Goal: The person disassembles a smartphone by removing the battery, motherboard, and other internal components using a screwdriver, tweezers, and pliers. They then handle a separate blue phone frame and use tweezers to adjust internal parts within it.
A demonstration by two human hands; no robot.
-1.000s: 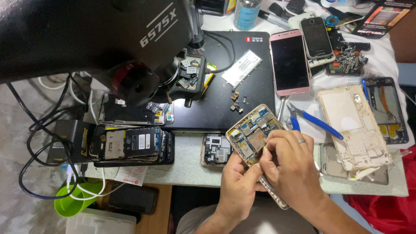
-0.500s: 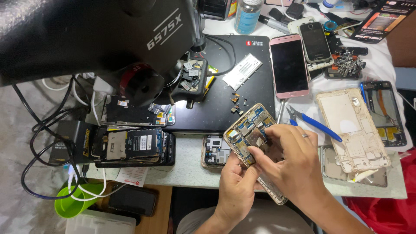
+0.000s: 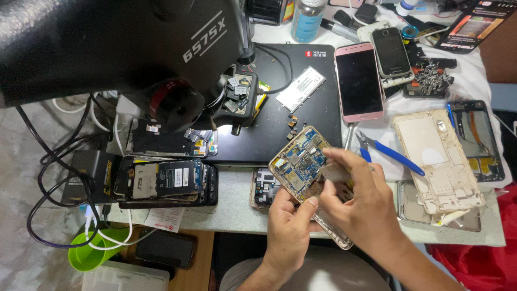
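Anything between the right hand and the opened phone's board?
Nothing visible. The left hand holds the opened phone from below, and the right hand is already over its lower half, fingers pinching a small flat piece right at the exposed board.

Phone-strewn workbench (image 3: 237, 202), black mat (image 3: 301, 116)

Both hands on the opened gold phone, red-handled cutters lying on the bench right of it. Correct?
Not quite. In the head view the cutters have blue handles, not red. The rest holds: left hand and right hand are both on the opened gold phone.
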